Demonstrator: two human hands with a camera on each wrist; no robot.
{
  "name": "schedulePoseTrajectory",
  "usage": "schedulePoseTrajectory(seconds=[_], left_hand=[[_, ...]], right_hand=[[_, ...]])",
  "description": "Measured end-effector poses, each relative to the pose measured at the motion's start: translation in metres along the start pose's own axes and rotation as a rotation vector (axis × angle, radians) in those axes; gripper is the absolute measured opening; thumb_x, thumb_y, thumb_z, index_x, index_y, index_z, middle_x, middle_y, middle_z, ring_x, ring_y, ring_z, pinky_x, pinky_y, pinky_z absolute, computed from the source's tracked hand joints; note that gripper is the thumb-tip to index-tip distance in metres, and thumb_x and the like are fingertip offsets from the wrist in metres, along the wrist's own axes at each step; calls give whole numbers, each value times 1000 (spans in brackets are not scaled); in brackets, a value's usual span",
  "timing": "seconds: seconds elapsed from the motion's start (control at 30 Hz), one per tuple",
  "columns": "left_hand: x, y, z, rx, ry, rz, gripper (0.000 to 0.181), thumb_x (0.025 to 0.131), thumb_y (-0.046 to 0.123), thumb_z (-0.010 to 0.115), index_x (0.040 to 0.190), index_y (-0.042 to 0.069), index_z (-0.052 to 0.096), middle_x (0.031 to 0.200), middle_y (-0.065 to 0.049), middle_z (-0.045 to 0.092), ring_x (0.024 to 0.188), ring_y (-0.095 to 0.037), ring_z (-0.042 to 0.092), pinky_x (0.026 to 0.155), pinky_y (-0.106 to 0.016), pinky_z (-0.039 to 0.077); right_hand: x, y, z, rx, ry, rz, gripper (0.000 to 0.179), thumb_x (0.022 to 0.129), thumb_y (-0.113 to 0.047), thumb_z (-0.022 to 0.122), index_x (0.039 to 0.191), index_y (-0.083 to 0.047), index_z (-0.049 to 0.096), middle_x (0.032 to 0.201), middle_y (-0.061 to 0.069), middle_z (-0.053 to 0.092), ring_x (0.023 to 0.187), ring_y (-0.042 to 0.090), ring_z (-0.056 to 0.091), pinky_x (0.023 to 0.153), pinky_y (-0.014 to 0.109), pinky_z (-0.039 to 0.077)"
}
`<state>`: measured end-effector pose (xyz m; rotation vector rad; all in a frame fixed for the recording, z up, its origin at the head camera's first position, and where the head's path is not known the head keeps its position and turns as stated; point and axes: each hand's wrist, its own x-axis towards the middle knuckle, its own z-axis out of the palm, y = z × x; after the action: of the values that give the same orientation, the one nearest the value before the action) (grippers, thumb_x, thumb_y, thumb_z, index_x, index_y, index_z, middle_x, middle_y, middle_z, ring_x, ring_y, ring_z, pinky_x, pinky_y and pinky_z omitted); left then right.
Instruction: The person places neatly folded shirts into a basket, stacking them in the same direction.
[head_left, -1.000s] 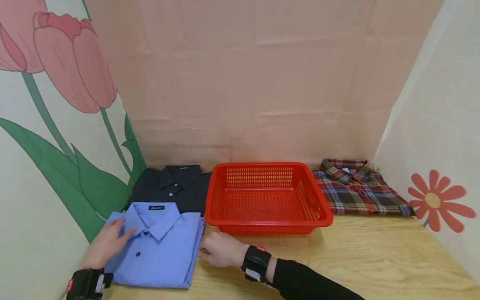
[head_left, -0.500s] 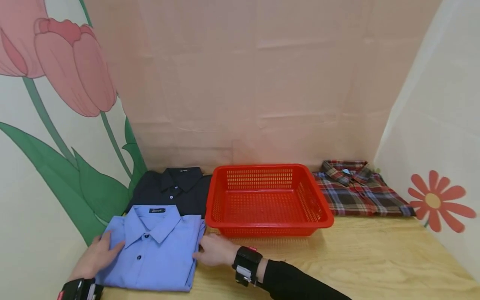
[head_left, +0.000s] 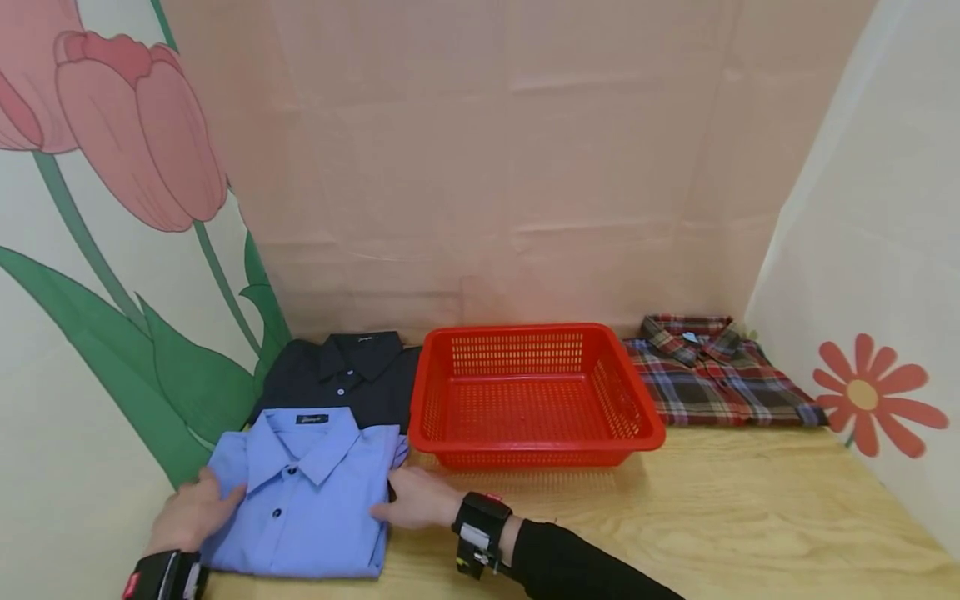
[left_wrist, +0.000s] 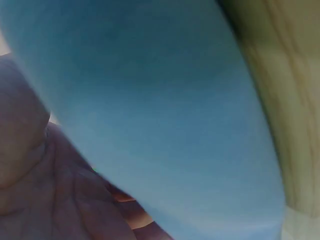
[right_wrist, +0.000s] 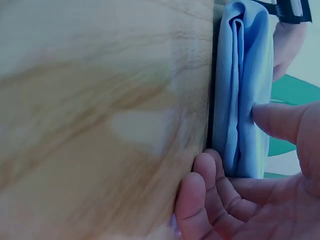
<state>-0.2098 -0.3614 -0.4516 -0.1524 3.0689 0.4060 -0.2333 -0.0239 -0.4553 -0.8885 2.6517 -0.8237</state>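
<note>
A folded light-blue collared shirt (head_left: 315, 508) lies on the table at the left in the head view. My left hand (head_left: 191, 514) holds its left edge, thumb on top; in the left wrist view the blue cloth (left_wrist: 160, 130) covers part of the palm and hides most of the fingers. At the opposite edge, my right hand (head_left: 420, 498) grips the shirt's side. The right wrist view shows the thumb (right_wrist: 280, 120) pressing the layered fold (right_wrist: 242, 95) from above, while curled fingers sit low at its edge by the tabletop.
A red plastic basket (head_left: 536, 454) stands behind the right hand, nothing in it. Behind the blue shirt lies a folded black shirt (head_left: 360, 375). A folded plaid shirt (head_left: 720, 387) lies right of the basket. Walls bound the wooden table (head_left: 712, 517) at the back and sides.
My right hand has moved left onto the blue shirt's right edge. The left hand has slid down and outward from near the collar to the left edge.
</note>
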Motion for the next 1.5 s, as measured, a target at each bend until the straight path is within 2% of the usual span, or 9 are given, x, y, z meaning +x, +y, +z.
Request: schedulePoseTrajectory(seconds=[0.17, 0.33, 0.53, 0.6, 0.83, 0.97, 1.17, 1.3, 1.5], left_hand=[[1, 2, 3, -13, 38, 1, 79, 93, 40, 49, 113, -32, 21, 90, -54, 48, 79, -62, 52, 65, -64, 47], [-1, 5, 5, -31, 42, -15, 75, 92, 35, 51, 106, -31, 20, 84, -52, 50, 75, -59, 54, 62, -63, 47], [-4, 13, 7, -81, 94, -13, 64, 88, 24, 56, 101, -28, 22, 79, -50, 50, 71, -58, 55, 59, -63, 48], [-4, 14, 7, -89, 110, -15, 61, 86, 22, 57, 100, -27, 23, 77, -50, 50, 71, -59, 55, 58, -63, 48], [-5, 20, -1, -91, 142, -1, 51, 84, 19, 61, 92, -25, 36, 78, -48, 52, 74, -60, 54, 61, -63, 48], [-5, 20, -5, -100, 172, -2, 38, 83, 18, 63, 80, -17, 50, 75, -41, 55, 74, -57, 54, 59, -60, 47], [-9, 17, -7, -105, 231, 55, 29, 88, 16, 57, 74, -9, 51, 78, -41, 57, 75, -57, 54, 58, -61, 44], [-11, 19, -9, -108, 258, 75, 29, 94, 16, 51, 87, -12, 47, 82, -45, 55, 76, -59, 54, 58, -64, 44], [-11, 25, -14, -120, 315, 35, 31, 97, 16, 43, 93, -14, 37, 76, -48, 52, 72, -61, 53, 52, -63, 43]], right_hand=[[3, 0, 2, 164, 24, 40, 35, 86, -45, 62, 72, -15, 53, 55, -6, 40, 46, 9, 44, 41, 23, 31], [3, -4, 4, 309, 51, 117, 43, 84, -51, 63, 92, -10, 56, 66, 0, 51, 56, 14, 50, 46, 28, 38], [7, -5, 11, 327, 84, 140, 46, 78, -29, 75, 112, -6, 53, 92, 2, 59, 77, 13, 53, 71, 32, 49], [7, -4, 13, 348, 93, 144, 44, 76, -20, 77, 110, -7, 54, 94, 1, 60, 79, 12, 53, 75, 33, 50], [8, -5, 15, 616, 71, 200, 20, 74, -4, 75, 87, -3, 59, 73, 4, 61, 57, 19, 58, 48, 38, 52], [9, -5, 12, 681, 53, 209, 22, 78, -4, 70, 98, 0, 61, 86, 5, 62, 73, 19, 58, 70, 42, 54], [9, -10, 12, 677, 71, 132, 46, 85, -5, 59, 130, -4, 51, 118, 4, 58, 97, 17, 52, 95, 49, 44], [10, -15, 12, 630, 105, 47, 49, 90, -9, 54, 138, -12, 44, 128, 0, 54, 104, 12, 50, 98, 45, 42], [11, -18, 10, 490, 164, -70, 43, 92, -9, 49, 135, -17, 47, 121, 1, 55, 101, 11, 50, 93, 39, 46]])
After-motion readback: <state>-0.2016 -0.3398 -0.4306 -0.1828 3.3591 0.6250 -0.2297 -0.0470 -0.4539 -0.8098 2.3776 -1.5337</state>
